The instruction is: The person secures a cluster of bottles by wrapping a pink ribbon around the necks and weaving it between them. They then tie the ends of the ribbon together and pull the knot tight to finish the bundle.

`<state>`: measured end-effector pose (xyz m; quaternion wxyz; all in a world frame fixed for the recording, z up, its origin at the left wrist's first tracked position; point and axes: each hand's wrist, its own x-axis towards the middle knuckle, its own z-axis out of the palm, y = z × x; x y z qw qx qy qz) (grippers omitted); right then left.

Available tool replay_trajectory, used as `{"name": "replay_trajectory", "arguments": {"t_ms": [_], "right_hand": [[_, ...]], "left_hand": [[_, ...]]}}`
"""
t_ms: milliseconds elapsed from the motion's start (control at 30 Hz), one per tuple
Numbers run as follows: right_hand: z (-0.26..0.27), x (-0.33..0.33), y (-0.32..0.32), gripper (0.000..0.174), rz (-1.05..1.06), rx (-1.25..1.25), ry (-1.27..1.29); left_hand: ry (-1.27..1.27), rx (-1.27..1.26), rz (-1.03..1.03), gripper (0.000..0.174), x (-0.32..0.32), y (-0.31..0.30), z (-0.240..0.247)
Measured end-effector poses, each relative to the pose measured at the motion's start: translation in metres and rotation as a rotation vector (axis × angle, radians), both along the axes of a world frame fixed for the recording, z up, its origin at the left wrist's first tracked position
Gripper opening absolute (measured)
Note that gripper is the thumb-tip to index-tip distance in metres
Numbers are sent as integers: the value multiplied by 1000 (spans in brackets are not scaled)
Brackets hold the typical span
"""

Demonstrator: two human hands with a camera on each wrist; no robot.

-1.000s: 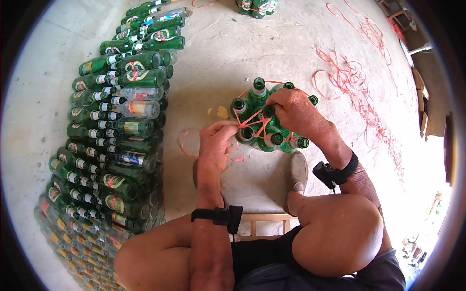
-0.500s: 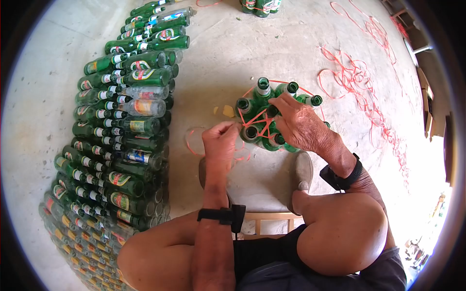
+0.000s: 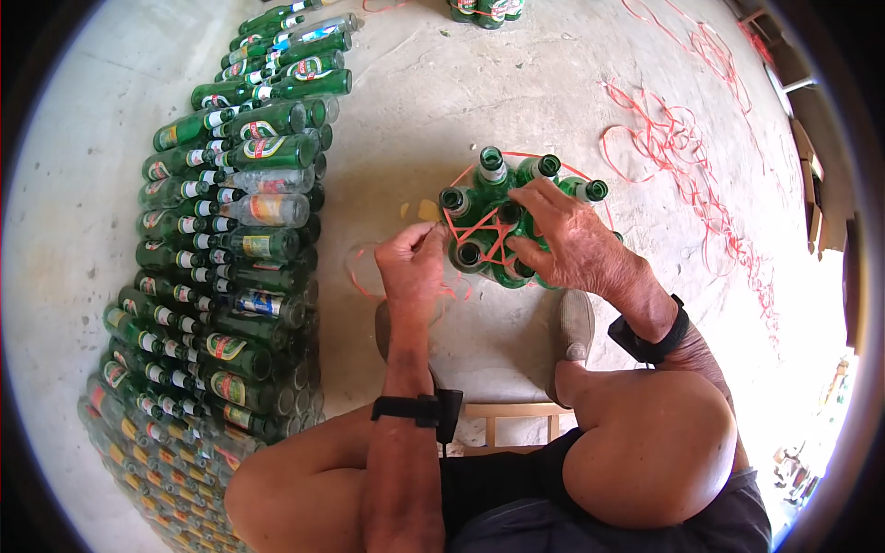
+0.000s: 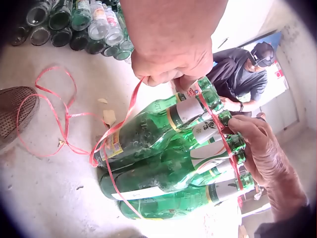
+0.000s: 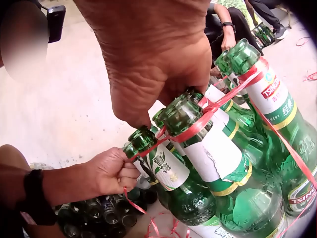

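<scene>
Several green beer bottles (image 3: 491, 175) stand upright in a tight bundle on the floor, red plastic strapping (image 5: 213, 111) running round and across their necks. At the bundle's left side my left hand (image 3: 410, 264) pinches a strand of the red strapping (image 4: 132, 101), which slants down from its curled fingers in the left wrist view. My right hand (image 3: 581, 241) is over the bottle tops, its fingers and thumb bent about the necks near the middle. In the right wrist view its thumb (image 5: 136, 119) is at one bottle mouth (image 5: 141, 139); the other fingertips are partly hidden behind a nearer bottle.
Stacked bottles (image 3: 263, 207) lie in long rows at the left. Loose red strapping (image 3: 678, 157) is tangled on the floor at the right. Another bottle bundle (image 3: 489, 11) stands farther off. A seated person (image 4: 245, 74) shows in the left wrist view. My shoes (image 3: 573, 323) flank the near side.
My left hand has drawn slightly left from the bottles with the strapping. The right hand has come a little nearer to me, its thumb now spread farther from its forefinger across the necks.
</scene>
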<state>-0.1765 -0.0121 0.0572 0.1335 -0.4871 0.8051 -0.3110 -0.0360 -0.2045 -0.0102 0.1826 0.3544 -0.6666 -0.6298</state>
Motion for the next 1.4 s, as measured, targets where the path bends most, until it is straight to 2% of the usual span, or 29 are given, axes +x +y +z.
{"name": "replay_trajectory", "arguments": {"t_ms": [100,200,300,400,433,533,667,700,800,1100,1333,1400], "right_hand": [[2,5,1,63,-25,-40,19],[14,16,6,68,-27,-89,143],[22,25,18,63,-69,7,250],[17,27,30,54,68,121,267],[11,30,29,45,57,96,369],[4,31,25,42,1,107,236],[-8,30,23,40,-18,115,318],[-13,28,22,39,-12,19,378],[-20,22,24,36,13,-12,411],[-16,9,32,31,152,-72,460],[-12,-21,43,35,446,-81,416],[-5,-31,43,37,512,-105,369]], "left_hand": [[-21,-28,11,10,0,3,5],[-20,-27,-3,11,1,3,0],[-52,-25,-6,10,2,4,-2],[-66,18,26,10,1,6,1],[-59,26,28,10,1,5,-7],[-58,-4,8,10,4,3,-9],[-65,-7,7,10,5,2,-7],[-60,-11,15,10,4,3,-3],[-38,-29,32,9,4,4,6],[-65,-61,-19,11,23,7,8],[-112,132,-71,12,43,32,37],[-92,115,-90,11,50,37,31]]}}
